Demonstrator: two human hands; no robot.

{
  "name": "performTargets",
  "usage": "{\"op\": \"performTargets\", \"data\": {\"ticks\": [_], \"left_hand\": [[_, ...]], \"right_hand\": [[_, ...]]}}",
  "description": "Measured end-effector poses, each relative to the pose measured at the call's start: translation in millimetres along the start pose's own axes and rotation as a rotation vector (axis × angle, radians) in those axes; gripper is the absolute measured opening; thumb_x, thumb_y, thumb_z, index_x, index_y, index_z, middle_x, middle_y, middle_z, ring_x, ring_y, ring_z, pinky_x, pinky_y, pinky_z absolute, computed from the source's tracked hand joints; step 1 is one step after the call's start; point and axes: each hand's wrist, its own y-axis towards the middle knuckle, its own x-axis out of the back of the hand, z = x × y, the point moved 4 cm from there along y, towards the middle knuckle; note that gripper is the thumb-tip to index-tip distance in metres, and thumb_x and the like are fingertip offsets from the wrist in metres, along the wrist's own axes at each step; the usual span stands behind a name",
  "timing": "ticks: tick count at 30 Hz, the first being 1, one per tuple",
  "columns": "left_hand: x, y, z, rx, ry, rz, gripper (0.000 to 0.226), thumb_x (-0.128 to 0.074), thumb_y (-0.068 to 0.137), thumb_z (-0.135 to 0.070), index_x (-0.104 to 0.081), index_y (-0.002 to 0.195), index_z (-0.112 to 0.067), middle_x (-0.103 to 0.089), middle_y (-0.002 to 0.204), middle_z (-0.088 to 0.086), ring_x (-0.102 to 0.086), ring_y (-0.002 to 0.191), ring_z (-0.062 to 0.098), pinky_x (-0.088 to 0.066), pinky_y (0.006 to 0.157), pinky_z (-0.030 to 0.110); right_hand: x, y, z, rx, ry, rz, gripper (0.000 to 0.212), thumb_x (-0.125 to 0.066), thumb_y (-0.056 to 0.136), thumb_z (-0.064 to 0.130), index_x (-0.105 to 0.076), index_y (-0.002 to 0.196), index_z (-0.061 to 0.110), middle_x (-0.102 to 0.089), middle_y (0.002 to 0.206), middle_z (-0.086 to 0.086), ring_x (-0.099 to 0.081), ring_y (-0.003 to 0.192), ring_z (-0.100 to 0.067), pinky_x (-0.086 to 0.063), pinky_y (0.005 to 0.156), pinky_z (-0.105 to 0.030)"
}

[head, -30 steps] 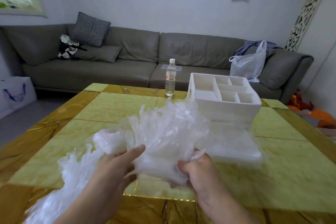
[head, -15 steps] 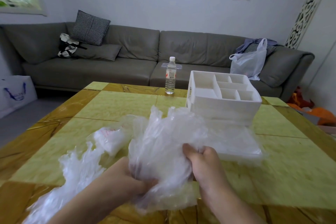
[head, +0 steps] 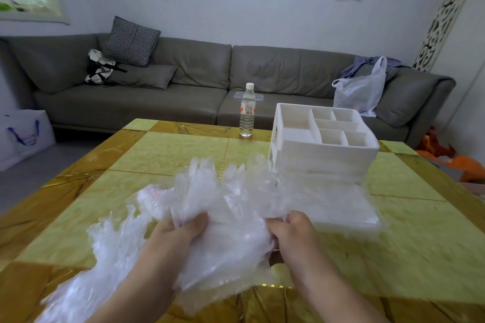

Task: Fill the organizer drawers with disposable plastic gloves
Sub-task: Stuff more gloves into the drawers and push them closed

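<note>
A loose heap of gloves (head: 86, 270) trails off the near left corner of the worktop (head: 168, 155). My left hand (head: 181, 233) is clenched on a crumpled wad of gloves (head: 231, 220), its fingers (head: 195, 220) curled into the film. My right hand (head: 291, 231) pinches the other side of the same wad, held up over the near edge. Just beyond my right hand the drawer (head: 338, 207) lies pulled out, already with clear film in it, under the white organizer (head: 322, 149) toward the far right corner. A water bottle (head: 247, 110) stands at the far edge.

I judge the step to be bunching a handful before stowing it. Next I would need to carry the wad right, over the drawer, and press it down, since thin film springs back.
</note>
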Motion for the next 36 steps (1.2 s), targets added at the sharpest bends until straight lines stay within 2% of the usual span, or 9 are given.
{"op": "performTargets", "data": {"ticks": [4, 6, 9, 13, 15, 17, 22, 25, 36], "left_hand": [[1.3, 1.4, 3.9, 0.091, -0.052, 0.037, 0.051, -0.073, 0.093, -0.045, -0.065, 0.133, -0.015, -0.075, 0.121, 0.007, -0.074, 0.107, 0.03, -0.058, 0.085, 0.042], [-0.9, -1.0, 2.9, 0.098, 0.03, 0.113, 0.059, -0.082, 0.082, -0.05, -0.069, 0.128, -0.017, -0.074, 0.126, 0.008, -0.071, 0.115, 0.033, -0.055, 0.099, 0.048], [-3.0, -0.9, 5.0, -0.025, 0.169, 0.22, 0.035, -0.088, 0.076, -0.01, -0.078, 0.109, -0.004, -0.079, 0.099, 0.019, -0.078, 0.091, 0.037, -0.063, 0.081, 0.047], [0.5, 2.9, 3.3, -0.233, 0.376, 0.065, 0.011, -0.087, 0.079, -0.009, -0.081, 0.088, -0.012, -0.08, 0.082, 0.008, -0.079, 0.078, 0.026, -0.063, 0.079, 0.048], [0.5, 2.5, 1.3, -0.308, 0.439, 0.006, 0.006, -0.082, 0.085, -0.007, -0.079, 0.084, -0.012, -0.079, 0.075, 0.005, -0.078, 0.07, 0.021, -0.062, 0.069, 0.042], [-1.0, -1.7, -2.4, -0.336, 0.471, -0.018, 0.006, -0.082, 0.086, -0.01, -0.078, 0.081, -0.012, -0.077, 0.069, 0.004, -0.075, 0.063, 0.018, -0.057, 0.059, 0.032], [14.9, 3.9, -12.9, -0.303, 0.487, -0.129, 0.02, -0.083, 0.085, -0.019, -0.075, 0.075, -0.005, -0.073, 0.062, 0.011, -0.072, 0.058, 0.026, -0.058, 0.061, 0.043], [18.8, 4.7, -14.8, -0.283, 0.485, -0.176, 0.015, -0.084, 0.085, -0.021, -0.077, 0.08, -0.008, -0.076, 0.068, 0.009, -0.075, 0.065, 0.029, -0.062, 0.073, 0.052], [43.4, 23.5, -16.0, -0.118, 0.623, -0.226, 0.023, -0.082, 0.083, -0.008, -0.062, 0.073, -0.011, -0.067, 0.049, -0.001, -0.065, 0.055, 0.018, -0.046, 0.05, 0.025]], "right_hand": [[0.8, -1.5, 1.6, -0.011, 0.002, -0.045, 0.03, -0.06, 0.106, 0.02, -0.068, 0.082, 0.004, -0.069, 0.065, -0.006, -0.069, 0.058, -0.025, -0.051, 0.052, -0.035], [-0.2, -1.6, 1.1, -0.02, -0.017, -0.058, 0.031, -0.061, 0.106, 0.027, -0.069, 0.085, 0.006, -0.076, 0.072, -0.006, -0.075, 0.066, -0.027, -0.059, 0.061, -0.044], [-0.2, -7.4, 8.1, -0.042, 0.048, -0.051, 0.032, -0.064, 0.104, 0.033, -0.076, 0.088, 0.007, -0.079, 0.081, -0.011, -0.078, 0.074, -0.032, -0.06, 0.064, -0.044], [-6.7, -21.0, 18.3, -0.102, 0.08, 0.079, 0.028, -0.08, 0.09, 0.038, -0.072, 0.102, 0.014, -0.08, 0.08, -0.005, -0.077, 0.069, -0.025, -0.055, 0.052, -0.033], [-14.3, -22.3, 15.1, -0.065, 0.032, 0.093, 0.03, -0.089, 0.082, 0.017, -0.073, 0.107, 0.015, -0.082, 0.086, 0.001, -0.08, 0.076, -0.017, -0.062, 0.061, -0.035], [-15.6, -20.7, 7.1, -0.026, -0.11, -0.005, 0.018, -0.083, 0.078, -0.002, -0.072, 0.083, 0.012, -0.076, 0.066, 0.009, -0.074, 0.062, -0.007, -0.058, 0.058, -0.024], [-3.6, -17.8, 12.8, -0.037, 0.036, -0.059, 0.019, -0.066, 0.09, 0.006, -0.059, 0.074, -0.002, -0.059, 0.059, -0.023, -0.057, 0.045, -0.03, -0.052, 0.045, -0.038], [-0.5, -16.6, 10.8, -0.094, 0.103, -0.037, 0.022, -0.06, 0.099, 0.011, -0.055, 0.08, 0.002, -0.056, 0.063, -0.021, -0.058, 0.051, -0.033, -0.052, 0.045, -0.038], [4.0, -17.6, 3.9, 0.014, -0.129, -0.055, 0.022, -0.046, 0.096, 0.006, -0.065, 0.087, 0.0, -0.062, 0.06, -0.012, -0.053, 0.05, -0.024, -0.036, 0.044, -0.026]]}}
